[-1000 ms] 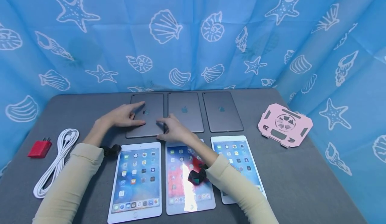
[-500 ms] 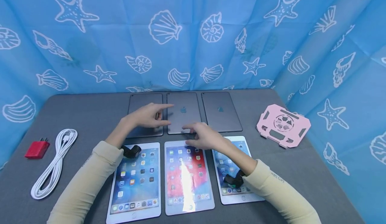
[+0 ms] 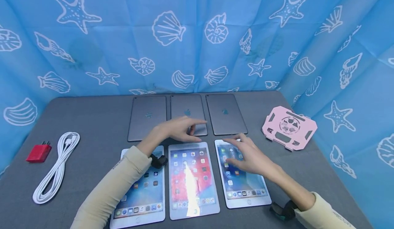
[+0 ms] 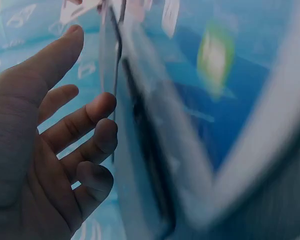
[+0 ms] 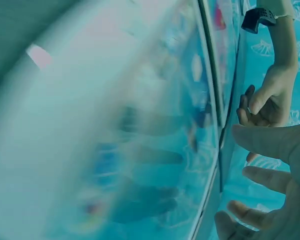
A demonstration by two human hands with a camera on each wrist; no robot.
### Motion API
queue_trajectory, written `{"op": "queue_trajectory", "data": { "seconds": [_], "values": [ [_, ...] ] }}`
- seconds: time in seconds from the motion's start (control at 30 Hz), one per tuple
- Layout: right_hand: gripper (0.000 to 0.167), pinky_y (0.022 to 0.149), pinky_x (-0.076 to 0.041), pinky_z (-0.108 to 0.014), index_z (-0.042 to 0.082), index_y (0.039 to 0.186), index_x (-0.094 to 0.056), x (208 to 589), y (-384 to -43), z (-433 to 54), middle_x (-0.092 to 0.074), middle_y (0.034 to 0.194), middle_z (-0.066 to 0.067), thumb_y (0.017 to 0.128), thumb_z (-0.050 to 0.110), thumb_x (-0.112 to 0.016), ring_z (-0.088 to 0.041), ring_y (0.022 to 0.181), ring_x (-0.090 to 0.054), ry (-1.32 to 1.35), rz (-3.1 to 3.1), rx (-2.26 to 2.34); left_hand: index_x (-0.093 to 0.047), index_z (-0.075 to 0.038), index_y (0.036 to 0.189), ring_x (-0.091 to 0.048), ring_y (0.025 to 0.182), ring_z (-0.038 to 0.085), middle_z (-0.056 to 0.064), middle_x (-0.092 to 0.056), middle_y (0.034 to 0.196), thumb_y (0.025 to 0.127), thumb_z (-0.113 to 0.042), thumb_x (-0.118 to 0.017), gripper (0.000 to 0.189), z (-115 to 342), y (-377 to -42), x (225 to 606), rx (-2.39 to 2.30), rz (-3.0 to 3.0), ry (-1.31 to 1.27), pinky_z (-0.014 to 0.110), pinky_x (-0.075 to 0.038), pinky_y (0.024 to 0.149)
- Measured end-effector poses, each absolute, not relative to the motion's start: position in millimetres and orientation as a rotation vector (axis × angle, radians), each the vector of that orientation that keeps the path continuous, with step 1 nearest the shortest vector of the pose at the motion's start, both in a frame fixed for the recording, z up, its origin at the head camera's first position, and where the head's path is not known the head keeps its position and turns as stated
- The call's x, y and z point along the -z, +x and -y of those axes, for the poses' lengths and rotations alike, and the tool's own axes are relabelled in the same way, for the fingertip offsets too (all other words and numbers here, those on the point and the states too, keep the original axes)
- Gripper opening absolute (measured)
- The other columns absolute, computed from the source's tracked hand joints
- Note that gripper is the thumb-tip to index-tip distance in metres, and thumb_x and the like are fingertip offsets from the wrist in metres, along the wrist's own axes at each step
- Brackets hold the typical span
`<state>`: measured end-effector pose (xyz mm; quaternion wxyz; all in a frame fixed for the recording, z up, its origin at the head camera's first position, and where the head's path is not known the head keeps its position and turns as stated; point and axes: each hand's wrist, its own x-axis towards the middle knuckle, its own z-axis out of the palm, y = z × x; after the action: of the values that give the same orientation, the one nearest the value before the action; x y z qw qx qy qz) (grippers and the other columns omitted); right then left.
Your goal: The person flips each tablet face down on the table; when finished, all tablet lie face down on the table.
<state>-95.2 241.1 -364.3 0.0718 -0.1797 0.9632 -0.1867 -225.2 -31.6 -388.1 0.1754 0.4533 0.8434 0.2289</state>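
Note:
Three dark grey tablets lie face down along the back: left (image 3: 144, 116), middle (image 3: 186, 102) and right (image 3: 226, 114). In front are three white tablets with lit screens: left (image 3: 147, 194), middle (image 3: 181, 184) and right (image 3: 246, 184). My left hand (image 3: 181, 129) is over the near end of the middle grey tablet, index finger pointing right, holding nothing. Over the right white tablet's screen is my right hand (image 3: 250, 155), thumb and index apart, gripping nothing. The right wrist view shows the loosely bent right-hand fingers (image 5: 265, 177) beside a blurred screen.
A pink case with a round cut-out (image 3: 290, 128) lies at the right. On the left are a red charger plug (image 3: 39, 153) and a coiled white cable (image 3: 58, 167). A blue shell-print curtain (image 3: 191, 34) hangs behind the grey table (image 3: 89, 116).
Both hands have moved rightward: the left from the left grey tablet to the middle one, the right from between the grey tablets to the right white tablet. The tablets stay in place.

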Motion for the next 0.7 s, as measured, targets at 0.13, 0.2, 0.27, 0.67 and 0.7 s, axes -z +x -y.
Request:
{"op": "queue_trajectory", "data": {
  "seconds": [0.13,0.2,0.27,0.67,0.7],
  "values": [
    [0.071,0.087,-0.052,-0.058,0.012,0.145,-0.057,370,-75,-260,-0.054,0.130,-0.021,0.082,0.029,-0.086,-0.035,0.111,-0.055,-0.484,-2.892,0.548,-0.040,-0.012,0.158,-0.050,0.067,0.005,-0.004,-0.062,0.081,0.096,-0.042,-0.071,0.075,16,-220,395,-0.602,-2.347,1.319,0.021,-0.042,0.069],
    [0.077,0.084,-0.052,-0.055,0.011,0.146,-0.056,374,-64,-271,-0.053,0.130,-0.022,0.079,0.033,-0.088,-0.033,0.108,-0.054,-0.467,-2.869,0.554,-0.041,-0.013,0.157,-0.048,0.066,0.005,-0.004,-0.060,0.080,0.095,-0.042,-0.072,0.075,9,-218,397,-0.593,-2.333,1.319,0.020,-0.041,0.068],
    [0.084,0.082,-0.052,-0.054,0.010,0.147,-0.054,377,-54,-282,-0.052,0.130,-0.023,0.077,0.037,-0.090,-0.033,0.108,-0.053,-0.447,-2.849,0.543,-0.042,-0.013,0.157,-0.046,0.065,0.005,-0.005,-0.058,0.078,0.095,-0.042,-0.072,0.074,3,-215,398,-0.580,-2.329,1.321,0.020,-0.038,0.066],
    [0.132,0.077,-0.043,-0.031,-0.010,0.157,-0.026,390,-24,-308,-0.048,0.110,-0.014,0.064,0.053,-0.094,-0.021,0.093,-0.045,-0.098,-2.643,0.523,-0.039,-0.018,0.159,-0.054,0.095,0.010,0.003,-0.061,0.120,0.085,-0.058,-0.076,0.092,-28,-199,401,-0.426,-2.422,1.288,0.025,-0.047,0.081],
    [0.136,0.077,-0.043,-0.031,-0.011,0.157,-0.024,391,-23,-309,-0.047,0.111,-0.014,0.061,0.053,-0.095,-0.022,0.094,-0.045,-0.077,-2.623,0.525,-0.038,-0.019,0.159,-0.056,0.101,0.013,0.004,-0.059,0.128,0.084,-0.060,-0.076,0.093,-29,-197,402,-0.412,-2.427,1.280,0.027,-0.049,0.085]
  ]
}}
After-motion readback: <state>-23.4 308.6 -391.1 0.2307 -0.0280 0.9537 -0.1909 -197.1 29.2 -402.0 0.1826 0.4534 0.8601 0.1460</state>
